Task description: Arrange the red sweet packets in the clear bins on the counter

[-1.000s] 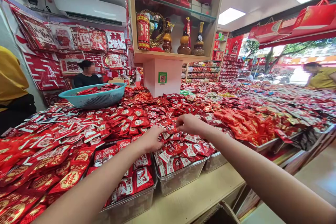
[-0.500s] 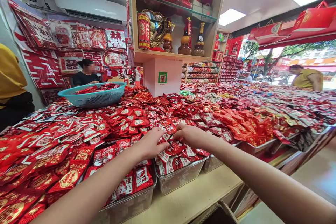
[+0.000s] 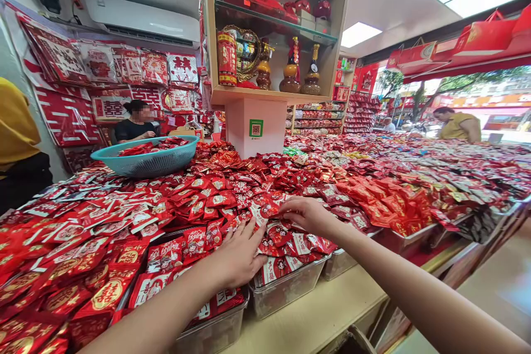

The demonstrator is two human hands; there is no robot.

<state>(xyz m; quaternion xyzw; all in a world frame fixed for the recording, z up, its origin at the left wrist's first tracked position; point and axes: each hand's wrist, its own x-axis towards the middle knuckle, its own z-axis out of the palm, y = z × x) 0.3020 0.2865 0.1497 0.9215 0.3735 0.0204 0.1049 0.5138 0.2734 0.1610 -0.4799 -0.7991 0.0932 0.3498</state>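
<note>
My left hand (image 3: 240, 254) lies flat with fingers spread on red and white candy packets (image 3: 282, 243) heaped in a metal tray (image 3: 286, 287) at the counter's front edge. My right hand (image 3: 305, 213) reaches over the same heap a little farther back, its fingers curled down and touching a small red packet (image 3: 269, 211). Whether it grips that packet I cannot make out. More red packets (image 3: 207, 193) cover the whole table around both hands.
A teal basket (image 3: 147, 161) with red packets sits at the back left. A pink pillar (image 3: 256, 126) with a shelf of bottles rises mid-table. A seated person (image 3: 136, 121) is behind the basket; other people stand at far left (image 3: 16, 138) and far right (image 3: 456, 124).
My left hand has slid down toward me and flattened on the packets. My right hand has dropped lower onto the heap. The view has tilted slightly down.
</note>
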